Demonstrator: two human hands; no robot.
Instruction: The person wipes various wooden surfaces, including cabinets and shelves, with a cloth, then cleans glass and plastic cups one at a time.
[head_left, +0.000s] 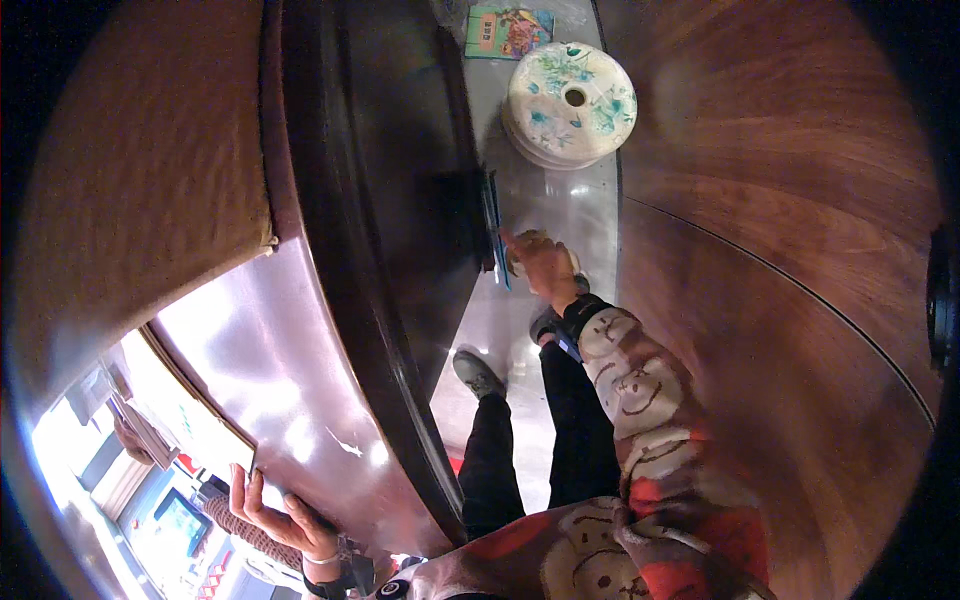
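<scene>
My right hand reaches down in the narrow floor gap, over a pale, partly hidden object close to my shoe. A thin blue-edged item stands beside its fingers, against the dark furniture side. My left hand is raised at the lower left with its fingers apart, by the corner of a pale flat board; whether it touches the board I cannot tell. Beyond my right hand, a round white stool or drum with blue-green floral decoration and a hole in its top stands on the floor.
A green illustrated booklet lies behind the round object. Brown wooden panels rise on the right, dark furniture on the left. Brown cloth covers part of the upper left surface. A lit screen shows at lower left.
</scene>
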